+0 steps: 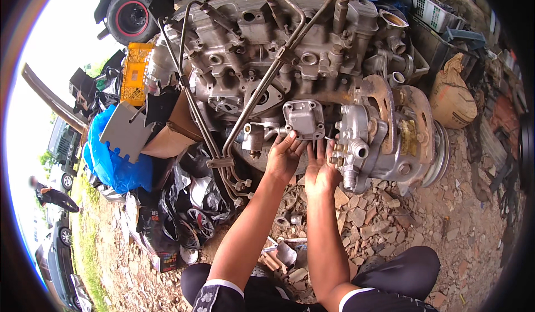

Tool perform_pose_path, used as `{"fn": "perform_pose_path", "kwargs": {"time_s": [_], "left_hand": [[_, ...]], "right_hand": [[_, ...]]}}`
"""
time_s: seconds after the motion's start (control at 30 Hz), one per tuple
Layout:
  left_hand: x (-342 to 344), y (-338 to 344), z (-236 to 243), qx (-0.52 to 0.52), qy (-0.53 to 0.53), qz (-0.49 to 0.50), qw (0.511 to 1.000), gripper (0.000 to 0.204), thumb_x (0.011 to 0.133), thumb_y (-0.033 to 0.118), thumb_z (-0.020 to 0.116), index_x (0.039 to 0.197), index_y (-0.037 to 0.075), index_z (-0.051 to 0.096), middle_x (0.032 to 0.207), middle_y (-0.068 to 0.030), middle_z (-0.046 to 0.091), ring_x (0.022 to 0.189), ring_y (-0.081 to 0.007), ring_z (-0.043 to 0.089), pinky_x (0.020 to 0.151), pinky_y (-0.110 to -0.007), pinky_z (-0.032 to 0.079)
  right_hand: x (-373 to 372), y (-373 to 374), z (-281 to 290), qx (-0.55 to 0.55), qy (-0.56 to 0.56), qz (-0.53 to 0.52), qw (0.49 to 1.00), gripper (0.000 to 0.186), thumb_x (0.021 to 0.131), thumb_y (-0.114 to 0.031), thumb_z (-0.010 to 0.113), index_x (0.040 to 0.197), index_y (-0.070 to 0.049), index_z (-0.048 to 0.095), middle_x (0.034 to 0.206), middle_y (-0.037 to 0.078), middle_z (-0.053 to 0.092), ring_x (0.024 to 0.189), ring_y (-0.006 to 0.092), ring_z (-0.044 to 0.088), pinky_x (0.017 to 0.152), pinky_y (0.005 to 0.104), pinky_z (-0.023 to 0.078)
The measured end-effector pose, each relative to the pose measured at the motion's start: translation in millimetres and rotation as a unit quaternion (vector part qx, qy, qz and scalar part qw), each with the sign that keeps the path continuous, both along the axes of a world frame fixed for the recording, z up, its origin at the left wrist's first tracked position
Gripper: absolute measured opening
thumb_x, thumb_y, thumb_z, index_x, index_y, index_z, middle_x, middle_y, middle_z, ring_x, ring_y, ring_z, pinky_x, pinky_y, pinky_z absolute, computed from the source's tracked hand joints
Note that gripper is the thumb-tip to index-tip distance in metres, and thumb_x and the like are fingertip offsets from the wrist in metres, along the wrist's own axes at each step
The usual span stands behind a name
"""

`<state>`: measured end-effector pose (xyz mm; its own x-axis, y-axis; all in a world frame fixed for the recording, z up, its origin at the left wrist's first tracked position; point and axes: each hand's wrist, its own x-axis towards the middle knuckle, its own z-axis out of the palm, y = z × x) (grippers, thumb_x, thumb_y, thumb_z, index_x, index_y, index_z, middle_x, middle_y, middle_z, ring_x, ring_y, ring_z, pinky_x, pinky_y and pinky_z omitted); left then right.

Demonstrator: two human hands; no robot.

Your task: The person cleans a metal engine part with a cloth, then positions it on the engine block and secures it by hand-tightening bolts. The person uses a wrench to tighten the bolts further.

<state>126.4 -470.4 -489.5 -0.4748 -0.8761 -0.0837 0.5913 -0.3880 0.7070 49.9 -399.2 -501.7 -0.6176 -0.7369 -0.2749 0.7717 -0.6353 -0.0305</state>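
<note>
Low in front of the engine block [262,72], a square cast-metal cover [304,118] with bolt holes at its corners is in my left hand [282,159]. My left thumb presses on its lower front edge, and the fingers go behind it. Just below the cover's lower right edge, my right hand [322,171] is palm up with fingers stretched apart; whether its fingertips touch the cover I cannot tell. A small cylindrical metal fitting [254,138] sits left of the cover. Close on the right is a round pump-like unit [356,145] with brass fittings.
Bent metal pipes [262,92] slant across the engine's front. Bags, including a blue plastic bag [114,161], and a yellow crate [135,73] lie left. A pulley [441,156] and a brown sack [454,97] stand right. Broken rubble [384,223] covers the ground. A person [53,195] is far left.
</note>
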Motion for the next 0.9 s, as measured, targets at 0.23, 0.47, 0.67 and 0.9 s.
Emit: {"fn": "perform_pose_path", "kwargs": {"time_s": [0.23, 0.47, 0.67, 0.9], "left_hand": [[0.9, 2.6, -9.8, 0.006, -0.071, -0.020, 0.997, 0.038, 0.088, 0.004, 0.070, 0.124, 0.006, 0.057, 0.122, -0.0120, 0.063, 0.110, -0.0247, 0.063, 0.099, -0.041, 0.052], [-12.8, 9.4, 24.2, -0.146, -0.205, 0.107, 0.962, 0.043, 0.080, 0.000, 0.080, 0.118, 0.003, 0.061, 0.110, -0.0071, 0.068, 0.104, -0.0175, 0.064, 0.094, -0.033, 0.051], [-9.0, -0.9, 14.6, -0.115, -0.206, 0.087, 0.968, 0.043, 0.083, 0.006, 0.081, 0.121, -0.001, 0.063, 0.111, -0.0079, 0.070, 0.100, -0.0157, 0.064, 0.092, -0.031, 0.051], [-37.8, 1.5, 1.8, -0.009, -0.140, 0.144, 0.980, 0.053, 0.083, 0.006, 0.081, 0.128, -0.004, 0.054, 0.113, -0.0125, 0.065, 0.103, -0.0227, 0.064, 0.090, -0.035, 0.055]], "right_hand": [[6.4, -2.8, 40.3, 0.070, -0.003, -0.039, 0.997, 0.034, 0.094, -0.007, 0.068, 0.125, -0.012, 0.057, 0.131, 0.002, 0.057, 0.124, 0.0179, 0.052, 0.109, 0.0385, 0.043], [6.3, -16.6, 36.4, 0.085, 0.024, -0.065, 0.994, 0.036, 0.095, -0.010, 0.068, 0.129, -0.008, 0.058, 0.128, 0.005, 0.060, 0.120, 0.0176, 0.054, 0.105, 0.0326, 0.044], [-4.6, -30.3, 26.6, 0.113, 0.134, -0.086, 0.981, 0.037, 0.097, -0.014, 0.067, 0.130, -0.001, 0.056, 0.133, 0.007, 0.059, 0.128, 0.0171, 0.051, 0.111, 0.0310, 0.039], [-7.1, -34.8, 34.6, 0.061, 0.241, -0.095, 0.964, 0.038, 0.097, -0.009, 0.064, 0.131, 0.002, 0.050, 0.139, 0.015, 0.056, 0.132, 0.0213, 0.051, 0.114, 0.0327, 0.039]]}}
